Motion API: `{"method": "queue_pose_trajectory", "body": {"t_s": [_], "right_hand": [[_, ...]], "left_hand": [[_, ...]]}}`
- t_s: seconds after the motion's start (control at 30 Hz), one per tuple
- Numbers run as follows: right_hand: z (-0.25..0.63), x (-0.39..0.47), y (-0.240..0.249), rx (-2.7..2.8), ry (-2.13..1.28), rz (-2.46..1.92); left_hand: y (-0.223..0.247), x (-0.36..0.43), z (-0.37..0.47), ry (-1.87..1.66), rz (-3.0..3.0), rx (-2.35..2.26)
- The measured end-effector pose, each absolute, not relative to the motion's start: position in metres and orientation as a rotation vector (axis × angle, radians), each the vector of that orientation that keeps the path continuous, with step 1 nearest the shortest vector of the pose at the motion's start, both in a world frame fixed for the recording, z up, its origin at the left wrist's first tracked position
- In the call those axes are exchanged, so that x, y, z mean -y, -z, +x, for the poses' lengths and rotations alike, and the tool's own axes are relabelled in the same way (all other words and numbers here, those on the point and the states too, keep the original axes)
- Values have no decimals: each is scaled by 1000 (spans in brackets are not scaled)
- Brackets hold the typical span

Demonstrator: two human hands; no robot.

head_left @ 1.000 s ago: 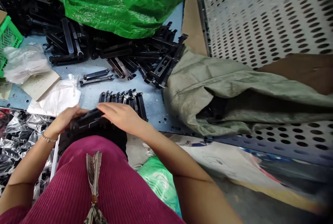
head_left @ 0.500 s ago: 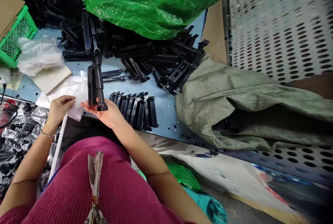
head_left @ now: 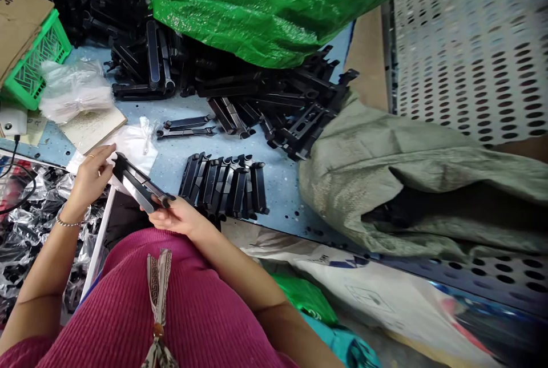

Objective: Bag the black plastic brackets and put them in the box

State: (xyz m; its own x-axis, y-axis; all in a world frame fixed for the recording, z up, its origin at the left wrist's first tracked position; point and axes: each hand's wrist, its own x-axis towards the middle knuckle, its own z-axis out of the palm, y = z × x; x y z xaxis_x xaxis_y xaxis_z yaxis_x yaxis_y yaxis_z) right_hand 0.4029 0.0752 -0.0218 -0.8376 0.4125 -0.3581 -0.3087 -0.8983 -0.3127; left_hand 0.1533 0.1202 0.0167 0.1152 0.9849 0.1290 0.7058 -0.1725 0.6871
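Clasping a black part [head_left: 143, 190], the right hand [head_left: 176, 217] sits lower left; the left hand's [head_left: 92, 177] hold is unclear; green sheeting [head_left: 265, 11] overhangs the upper-centre pile [head_left: 274, 94].

One head-worn camera is looking forward and steeply down from above the ribbed magenta top [head_left: 209, 305]. It is viewing the left hand [head_left: 92, 177] and right hand [head_left: 177, 217] closely, with the blue tabletop [head_left: 281, 185] lying beyond.

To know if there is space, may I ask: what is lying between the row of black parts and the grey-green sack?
In the head view, only bare blue tabletop shows between the row of black parts and the grey-green sack.
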Motion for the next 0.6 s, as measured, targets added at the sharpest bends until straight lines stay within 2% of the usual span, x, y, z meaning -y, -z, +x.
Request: {"method": "queue_pose_trajectory", "body": {"t_s": [0.07, 0.2, 0.37, 0.43, 0.53, 0.6], "right_hand": [[397, -75, 31, 202, -2745, -602], [390, -80, 32, 109, -2668, -511], [406, -73, 24, 145, -2678, -335], [410, -68, 25, 202, -2745, -354], [402, -67, 28, 290, -2692, -479], [391, -69, 26, 434, -2465, -693]], "left_hand": [[-15, -107, 159, -831, 2057, -1574], [-13, -73, 172, -857, 2315, -1300], [-4, -67, 160, -1076, 2146, -1733], [-3, -69, 161, -1118, 2211, -1731], [-6, -61, 178, -1057, 2474, -1379], [-9, -53, 194, -988, 2526, -1115]]}}
